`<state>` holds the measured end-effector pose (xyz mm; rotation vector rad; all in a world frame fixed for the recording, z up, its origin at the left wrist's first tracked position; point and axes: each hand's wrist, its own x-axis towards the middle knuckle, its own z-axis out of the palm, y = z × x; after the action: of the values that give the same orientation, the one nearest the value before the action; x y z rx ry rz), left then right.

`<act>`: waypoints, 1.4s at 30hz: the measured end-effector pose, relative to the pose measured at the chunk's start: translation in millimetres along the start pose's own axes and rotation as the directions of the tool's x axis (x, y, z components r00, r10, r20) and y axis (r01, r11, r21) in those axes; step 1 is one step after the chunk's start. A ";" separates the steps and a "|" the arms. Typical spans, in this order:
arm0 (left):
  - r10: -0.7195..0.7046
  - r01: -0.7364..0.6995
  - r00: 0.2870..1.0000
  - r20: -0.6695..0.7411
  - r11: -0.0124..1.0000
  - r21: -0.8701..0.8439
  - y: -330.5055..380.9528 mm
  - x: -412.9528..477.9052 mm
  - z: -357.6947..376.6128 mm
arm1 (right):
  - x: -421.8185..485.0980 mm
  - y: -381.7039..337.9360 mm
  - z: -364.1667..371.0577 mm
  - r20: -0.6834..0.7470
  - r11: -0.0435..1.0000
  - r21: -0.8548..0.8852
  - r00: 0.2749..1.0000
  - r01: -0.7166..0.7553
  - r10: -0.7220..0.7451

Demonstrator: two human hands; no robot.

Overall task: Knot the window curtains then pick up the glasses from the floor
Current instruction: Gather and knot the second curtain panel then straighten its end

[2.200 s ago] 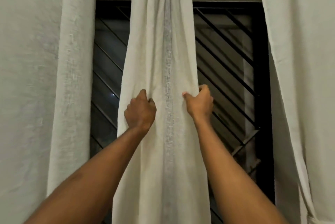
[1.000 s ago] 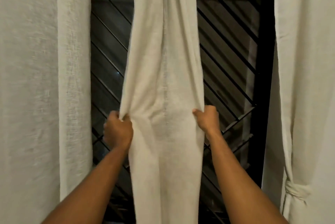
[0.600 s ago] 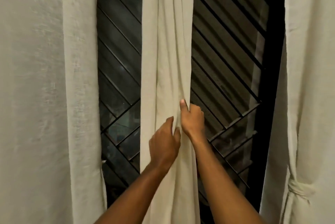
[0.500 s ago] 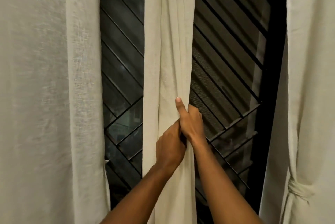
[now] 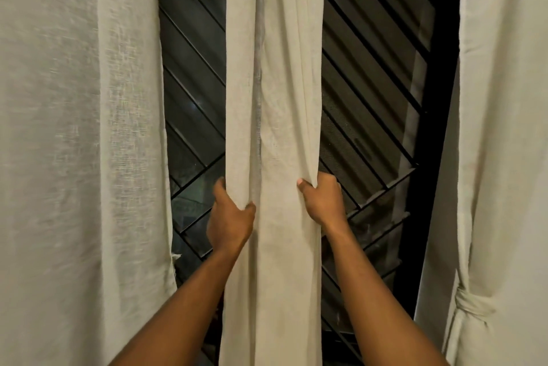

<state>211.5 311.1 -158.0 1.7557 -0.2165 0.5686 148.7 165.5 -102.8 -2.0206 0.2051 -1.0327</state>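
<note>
Curtains number three, all pale and loosely woven. The left curtain [image 5: 74, 158] is the widest, filling the left third of the view and hanging straight. The right curtain [image 5: 504, 128] comes next, running down the right edge. The middle curtain [image 5: 275, 84] is the narrowest, a gathered strip hanging between the other two and apart from both. Behind the gaps stands one dark window [image 5: 370, 99] crossed by many slanted black bars. Two bare hands reach up to the middle curtain at about the same height. The left hand [image 5: 229, 217] grasps its left edge, thumb pressing a fold at the front and the rest wrapped behind the cloth. The right hand [image 5: 321, 202] grasps its right edge, thumb on the front, the other fingers [image 5: 329, 183] curled round the hem. The cloth lies between the two hands. Low on the right curtain sits one knot [image 5: 471, 308].
</note>
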 end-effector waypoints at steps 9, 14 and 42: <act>-0.023 0.091 0.939 -0.344 0.979 0.181 -58.1 21.4 -56.9 | 9.8 15.4 -18.3 -0.259 0.953 -0.228 0.956 -0.199 0.138; 0.208 -0.174 0.953 -0.222 0.971 0.162 -51.9 -23.0 -32.5 | -19.9 -6.1 21.1 -0.282 0.962 -0.244 0.958 -0.126 0.054; 0.725 -0.724 0.688 -0.033 0.689 0.040 109.0 68.2 -11.7 | 94.9 -161.6 12.2 -0.162 0.642 -0.561 0.692 0.522 -0.704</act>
<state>219.9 303.6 -29.4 1.6342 -0.9102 1.1878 184.7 230.6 69.7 -2.3866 -0.0852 -1.9884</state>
